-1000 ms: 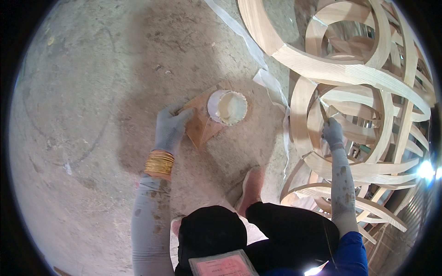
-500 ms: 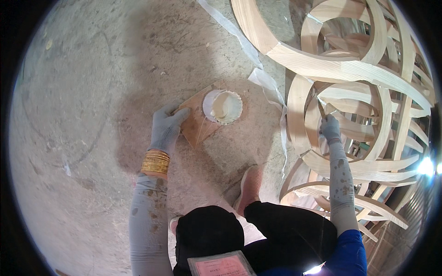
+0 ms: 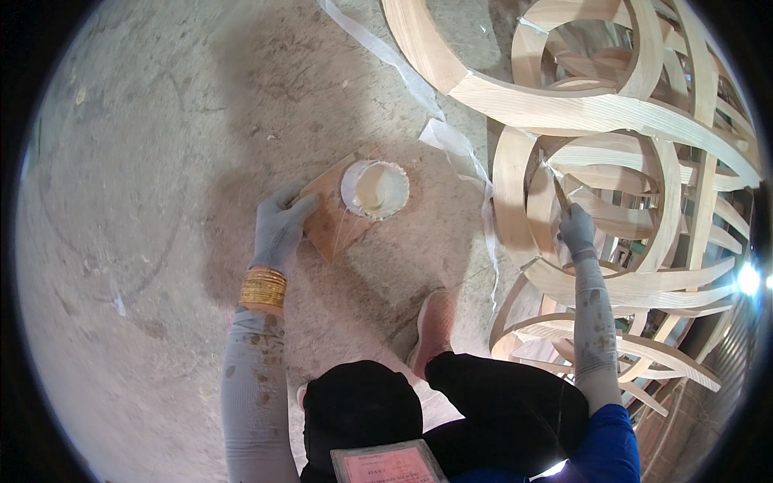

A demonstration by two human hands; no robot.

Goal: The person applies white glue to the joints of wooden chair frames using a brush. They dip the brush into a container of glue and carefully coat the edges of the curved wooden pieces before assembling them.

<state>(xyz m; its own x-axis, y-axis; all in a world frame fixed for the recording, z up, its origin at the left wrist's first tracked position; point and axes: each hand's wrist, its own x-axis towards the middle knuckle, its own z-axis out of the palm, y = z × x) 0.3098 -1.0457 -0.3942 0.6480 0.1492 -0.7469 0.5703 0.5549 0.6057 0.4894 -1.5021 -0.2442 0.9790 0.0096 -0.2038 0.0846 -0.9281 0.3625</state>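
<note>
My left hand [image 3: 279, 225], in a grey glove, grips the near-left edge of a flat brown board [image 3: 324, 232]. On that board stands a white tub [image 3: 375, 190] with pale, creamy paste inside and a crusted rim. To the right, my gloved right hand [image 3: 576, 229] is closed around a thin, brush-like stick [image 3: 562, 196]. White paste shows near its far end, close to the inner side of a curved wooden ring [image 3: 534, 205]. Whether the tip touches the wood, I cannot tell.
Several curved, pale wooden frames [image 3: 555, 109] stand stacked along the right side. A white strip [image 3: 451, 138] lies on the concrete floor [image 3: 161, 161] between tub and frames. My pink shoe [image 3: 436, 322] is just below them.
The whole view has shifted slightly, so tub and frames sit a little further left. The stick in my right hand shows more of its length; my left hand keeps its hold on the board.
</note>
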